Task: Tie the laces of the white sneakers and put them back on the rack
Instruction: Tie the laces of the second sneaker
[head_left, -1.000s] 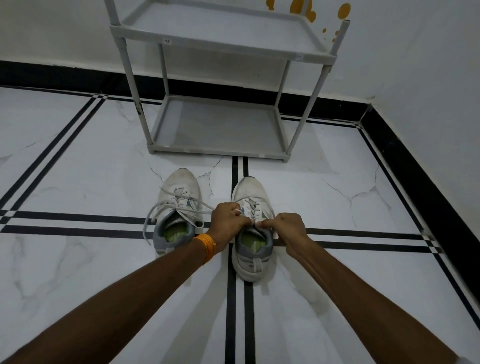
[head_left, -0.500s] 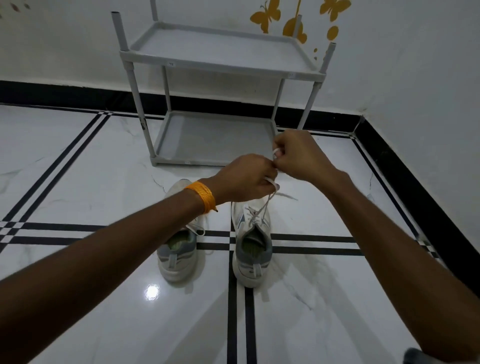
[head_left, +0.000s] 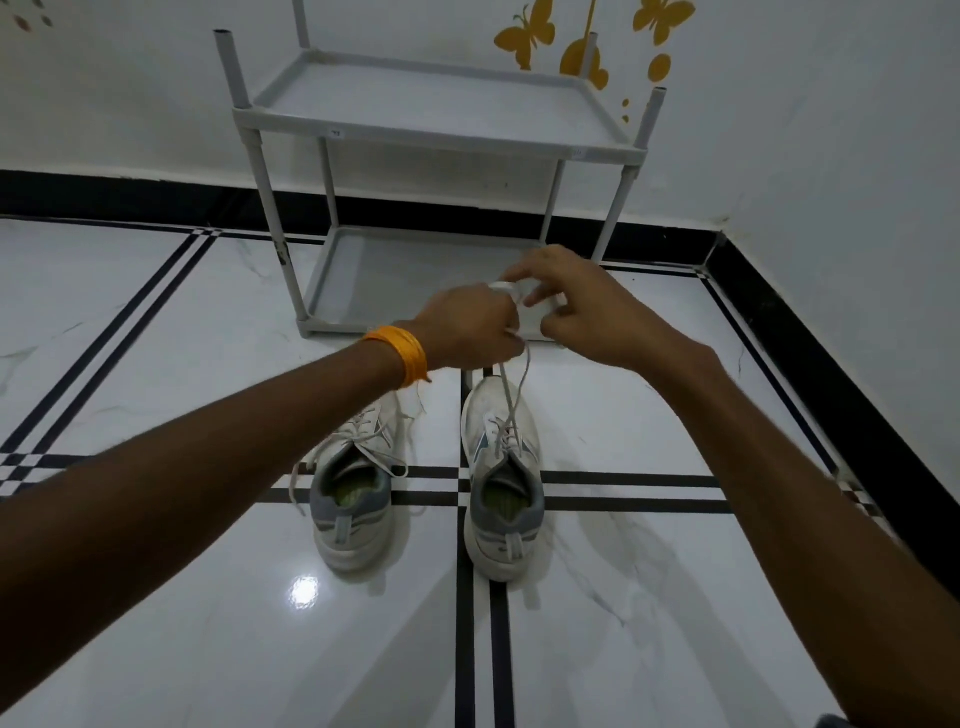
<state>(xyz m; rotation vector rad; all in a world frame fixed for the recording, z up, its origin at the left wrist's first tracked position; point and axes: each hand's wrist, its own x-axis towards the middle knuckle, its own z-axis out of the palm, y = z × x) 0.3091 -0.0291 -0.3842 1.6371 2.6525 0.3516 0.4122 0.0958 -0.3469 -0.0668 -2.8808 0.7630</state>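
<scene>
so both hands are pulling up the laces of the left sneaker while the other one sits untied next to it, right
Not quite: the head view shows both hands, left hand and right hand, pulling up the laces of the right sneaker. The left sneaker is the one that sits untied next to it.

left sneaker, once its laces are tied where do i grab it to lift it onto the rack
Probably by the grey heel collar of the left sneaker, coming from above and behind. Its heel points toward the person, the opening faces up, and a pull tab stands at the back. Its loose laces spill over both sides, so avoid side grips. The rack stands straight ahead.
</scene>
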